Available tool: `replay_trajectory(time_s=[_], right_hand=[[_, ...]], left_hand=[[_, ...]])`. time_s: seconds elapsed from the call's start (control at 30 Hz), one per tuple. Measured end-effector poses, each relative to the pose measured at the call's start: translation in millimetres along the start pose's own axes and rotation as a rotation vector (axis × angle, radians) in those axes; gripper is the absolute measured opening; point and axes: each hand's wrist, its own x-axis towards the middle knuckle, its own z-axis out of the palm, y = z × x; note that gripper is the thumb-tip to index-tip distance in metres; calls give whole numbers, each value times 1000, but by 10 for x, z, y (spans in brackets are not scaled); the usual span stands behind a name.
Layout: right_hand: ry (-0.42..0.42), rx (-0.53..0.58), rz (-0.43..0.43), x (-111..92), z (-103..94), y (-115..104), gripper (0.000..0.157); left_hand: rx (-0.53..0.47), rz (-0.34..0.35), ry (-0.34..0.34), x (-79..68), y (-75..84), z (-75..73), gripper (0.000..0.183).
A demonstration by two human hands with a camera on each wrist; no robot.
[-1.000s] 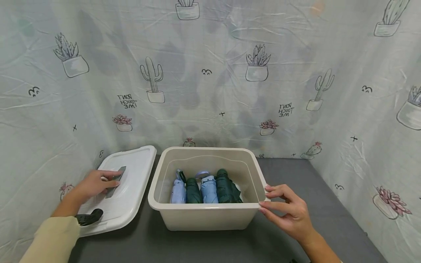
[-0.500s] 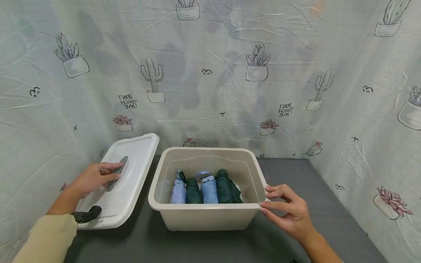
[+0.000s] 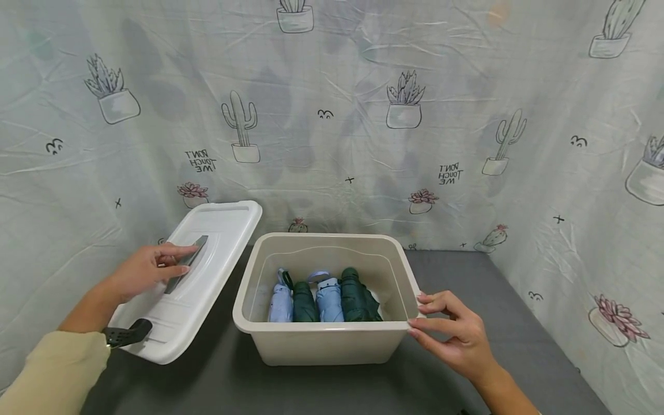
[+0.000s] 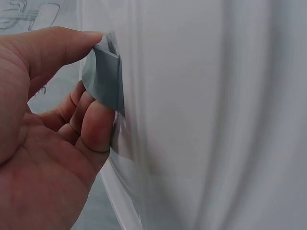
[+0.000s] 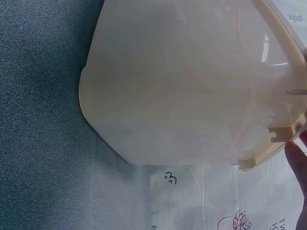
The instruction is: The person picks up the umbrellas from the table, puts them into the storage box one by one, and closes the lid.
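Head view, left: your left hand grips the grey handle of the white lid, which is tilted up, just left of the bin.
Head view, right: your right hand rests on the bin's right rim, fingers loosely bent along the edge, on the grey table.
Head view, inside: four folded umbrellas lie side by side in the bin, blue and green alternating.
Left wrist view: your thumb and fingers pinch the handle against the lid.
Right wrist view: the bin's wall fills the frame; one fingertip touches its rim.
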Motion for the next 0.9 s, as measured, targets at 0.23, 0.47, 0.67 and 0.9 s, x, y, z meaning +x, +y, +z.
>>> replay_trajectory(time_s=[0.23,0.47,0.67,0.9], right_hand=[[-5,-6,8,-7,-14,0,12],[-7,-3,9,-15,-12,4,12],[-3,-5,18,-31,-18,9,12],[-2,2,26,-36,-20,13,12]], left_hand=[[15,101,12,6,207,-57,54],[32,207,-8,61,499,-64,51],[59,305,-48,127,753,-16,48],[45,340,-154,232,1080,110,47]])
